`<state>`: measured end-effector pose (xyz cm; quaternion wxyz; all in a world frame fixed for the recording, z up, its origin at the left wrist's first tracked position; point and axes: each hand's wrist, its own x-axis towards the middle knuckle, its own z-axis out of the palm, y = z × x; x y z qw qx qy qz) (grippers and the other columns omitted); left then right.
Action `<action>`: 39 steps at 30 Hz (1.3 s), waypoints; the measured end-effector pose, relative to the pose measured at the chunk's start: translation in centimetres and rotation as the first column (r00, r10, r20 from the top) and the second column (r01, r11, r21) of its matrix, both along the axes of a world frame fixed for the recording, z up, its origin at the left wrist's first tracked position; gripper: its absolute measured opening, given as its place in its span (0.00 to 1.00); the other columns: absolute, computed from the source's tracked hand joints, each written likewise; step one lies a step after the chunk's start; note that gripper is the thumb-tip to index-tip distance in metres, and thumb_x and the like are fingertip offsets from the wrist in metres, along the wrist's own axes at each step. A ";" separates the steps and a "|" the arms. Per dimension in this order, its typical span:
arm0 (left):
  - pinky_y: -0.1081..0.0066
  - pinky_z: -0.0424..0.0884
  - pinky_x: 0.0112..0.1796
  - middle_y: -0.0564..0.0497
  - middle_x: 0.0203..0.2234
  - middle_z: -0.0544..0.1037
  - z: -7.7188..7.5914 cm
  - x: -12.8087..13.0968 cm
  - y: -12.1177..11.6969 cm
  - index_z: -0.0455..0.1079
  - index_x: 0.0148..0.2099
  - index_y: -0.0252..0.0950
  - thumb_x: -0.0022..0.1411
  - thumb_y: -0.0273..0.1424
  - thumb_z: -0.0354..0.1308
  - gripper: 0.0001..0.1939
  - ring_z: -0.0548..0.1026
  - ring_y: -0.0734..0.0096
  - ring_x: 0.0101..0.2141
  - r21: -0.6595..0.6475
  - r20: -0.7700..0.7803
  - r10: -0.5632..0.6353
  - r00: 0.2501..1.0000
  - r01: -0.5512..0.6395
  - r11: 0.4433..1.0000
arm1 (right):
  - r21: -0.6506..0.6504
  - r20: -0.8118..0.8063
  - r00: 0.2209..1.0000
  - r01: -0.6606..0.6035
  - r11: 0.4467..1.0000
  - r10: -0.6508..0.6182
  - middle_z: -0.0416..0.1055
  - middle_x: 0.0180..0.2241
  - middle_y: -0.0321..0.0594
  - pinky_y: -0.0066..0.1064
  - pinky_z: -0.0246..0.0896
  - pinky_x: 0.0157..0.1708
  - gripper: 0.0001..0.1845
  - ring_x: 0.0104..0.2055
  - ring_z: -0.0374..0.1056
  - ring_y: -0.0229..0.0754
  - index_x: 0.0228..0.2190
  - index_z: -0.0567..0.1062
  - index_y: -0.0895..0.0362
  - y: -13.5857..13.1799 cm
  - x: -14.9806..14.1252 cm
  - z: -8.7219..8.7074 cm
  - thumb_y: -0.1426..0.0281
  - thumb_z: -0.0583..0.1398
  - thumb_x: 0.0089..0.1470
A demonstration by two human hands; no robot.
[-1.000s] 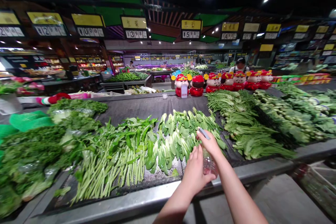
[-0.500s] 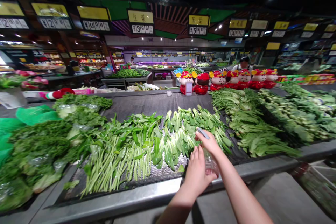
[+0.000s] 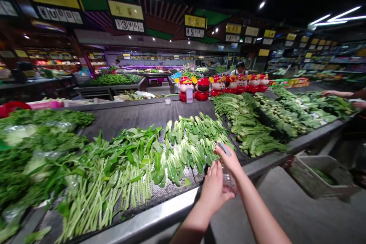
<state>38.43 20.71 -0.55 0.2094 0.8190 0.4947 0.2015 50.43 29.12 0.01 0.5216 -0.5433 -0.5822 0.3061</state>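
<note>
Clear bottle (image 3: 228, 181) is held up between the left hand (image 3: 212, 190) and the right hand (image 3: 232, 161), over the front edge of the bench (image 3: 171, 205). Short leafy greens (image 3: 183, 152) lie in rows just past the hands, and long-stemmed greens (image 3: 97, 190) lie to the left, near the front left corner.

The left hand curls its fingers on the left side of the bottle, with its thumb stuck out near the low end. The right hand is bent round the top end, by a grey part (image 3: 224, 148) that may be the bottle's top. Its fingertips are partly hidden, so I cannot tell just how they press.

The picking up looks done, since both hands have the bottle, and it is not put down yet. No water or mist shows coming out. The greens lie in bunches on the bench. I cannot tell how much is left.

The bottle leans. Its top end seems to point up and away, toward the greens and the back edge, and its round bottom is nearer the person. Its long way runs roughly from front to back.
</note>
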 end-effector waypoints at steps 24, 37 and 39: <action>0.56 0.48 0.58 0.34 0.60 0.49 -4.3 -1.3 -5.2 0.36 0.63 0.27 0.43 0.44 0.65 0.55 0.44 0.53 0.61 -0.078 -0.041 -0.161 0.986 0.157 0.984 | -0.147 0.146 0.977 0.174 0.974 -0.153 0.70 0.19 0.38 0.34 0.61 0.31 0.23 0.24 0.66 0.42 0.27 0.76 0.58 -7.1 -0.6 -5.3 0.52 0.53 0.50; 0.55 0.47 0.59 0.33 0.61 0.46 -4.7 -5.3 -5.8 0.35 0.63 0.25 0.43 0.42 0.65 0.56 0.40 0.52 0.61 0.009 -0.007 -0.001 1.000 0.001 1.000 | -0.093 0.050 0.996 -0.074 0.993 0.079 0.72 0.24 0.39 0.34 0.63 0.36 0.22 0.29 0.68 0.42 0.36 0.76 0.59 -6.1 -6.0 -4.1 0.54 0.55 0.49; 0.54 0.47 0.59 0.34 0.61 0.45 -4.7 -6.1 -6.0 0.33 0.63 0.27 0.43 0.42 0.65 0.56 0.40 0.53 0.61 0.005 0.000 -0.005 1.000 0.005 1.000 | -0.100 0.078 0.996 -0.034 0.994 0.042 0.71 0.22 0.38 0.35 0.62 0.36 0.24 0.28 0.67 0.42 0.37 0.76 0.60 -6.3 -6.9 -4.3 0.53 0.54 0.49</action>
